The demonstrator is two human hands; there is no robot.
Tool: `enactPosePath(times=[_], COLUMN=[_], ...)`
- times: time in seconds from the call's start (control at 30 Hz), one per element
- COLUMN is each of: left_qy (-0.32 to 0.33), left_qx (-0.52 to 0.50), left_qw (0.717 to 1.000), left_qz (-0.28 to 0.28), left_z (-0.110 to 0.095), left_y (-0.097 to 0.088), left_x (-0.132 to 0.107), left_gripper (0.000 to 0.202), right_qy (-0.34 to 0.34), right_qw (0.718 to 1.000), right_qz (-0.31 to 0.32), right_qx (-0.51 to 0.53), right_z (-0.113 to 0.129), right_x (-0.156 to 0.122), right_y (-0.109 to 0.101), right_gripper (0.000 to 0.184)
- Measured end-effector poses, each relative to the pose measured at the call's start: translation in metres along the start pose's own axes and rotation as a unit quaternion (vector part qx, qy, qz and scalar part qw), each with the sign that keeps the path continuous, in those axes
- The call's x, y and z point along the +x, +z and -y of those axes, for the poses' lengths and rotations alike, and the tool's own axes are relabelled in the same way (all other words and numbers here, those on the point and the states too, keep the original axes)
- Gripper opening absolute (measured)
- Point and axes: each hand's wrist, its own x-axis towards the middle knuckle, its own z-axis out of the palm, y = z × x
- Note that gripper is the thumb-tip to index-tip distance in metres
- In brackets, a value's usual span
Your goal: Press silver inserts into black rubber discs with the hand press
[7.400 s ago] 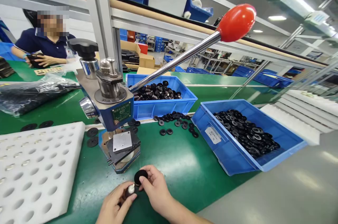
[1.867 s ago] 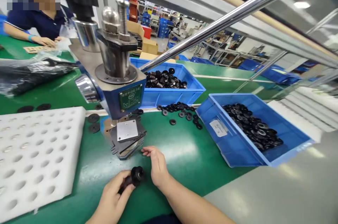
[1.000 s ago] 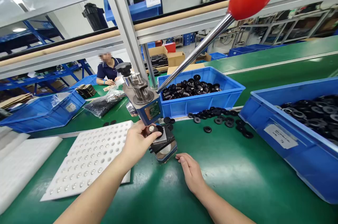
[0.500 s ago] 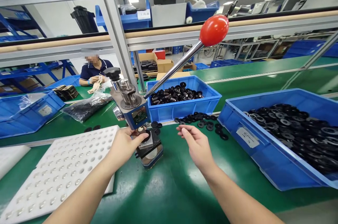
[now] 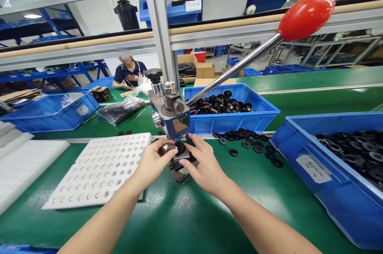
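At the base of a blue hand press (image 5: 178, 123), my left hand (image 5: 152, 165) pinches a dark cylindrical part with a white tip and a black round flange (image 5: 171, 147). The part is tilted onto its side, just in front of the press's small metal block. My right hand (image 5: 206, 163) reaches in from the right, fingers apart, close to the flange and block. Whether its fingertips touch them I cannot tell. From the press a steel lever with a red knob (image 5: 306, 16) rises to the right. Left of the press lies a white foam tray (image 5: 89, 202) with rows of holes, many holding small pale pieces.
Behind the press stands a blue bin (image 5: 236, 120) of black parts; a larger blue bin (image 5: 353, 202) of black rings is at right. Loose black rings (image 5: 233, 152) lie between. A plastic bag (image 5: 121, 110) and a co-worker (image 5: 128, 72) are beyond, left of an upright post (image 5: 160, 18).
My right hand has moved left from beside the press to its base. My left hand now holds the dark part tilted in front of the block. The view has shifted left.
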Motion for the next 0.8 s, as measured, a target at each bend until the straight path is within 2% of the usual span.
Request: enactPosePath(times=[0.17, 0.37, 0.47, 0.6, 0.7, 0.8], left_qy=[0.003, -0.002, 0.035, 0.077, 0.028, -0.013], left_qx=[-0.007, -0.054, -0.006, -0.001, -0.046, -0.08], left_qw=[1.0, 0.999, 0.999, 0.997, 0.998, 0.993], left_qz=[-0.003, -0.002, -0.011, 0.0, 0.044, 0.088], left_z=[0.007, 0.02, 0.03, 0.05, 0.065, 0.081], left_y=[-0.008, -0.005, -0.006, -0.005, 0.006, 0.02], left_x=[-0.007, -0.019, -0.044, -0.094, -0.119, -0.125], left_gripper=[0.03, 0.033, 0.028, 0.023, 0.024, 0.025], right_qy=[-0.005, -0.032, -0.065, -0.115, -0.085, -0.031], right_qw=[0.999, 0.992, 0.987, 0.982, 0.981, 0.98], right_qz=[-0.022, -0.047, -0.054, -0.006, 0.028, 0.058], right_qx=[0.047, 0.117, 0.139, 0.148, 0.171, 0.188], right_z=[0.001, 0.013, 0.034, 0.06, 0.063, 0.054], right_x=[0.002, 0.008, 0.001, -0.022, -0.043, -0.064], right_y=[0.005, 0.01, 0.001, -0.009, 0.0, 0.016], right_gripper=[0.035, 0.032, 0.031, 0.033, 0.032, 0.025])
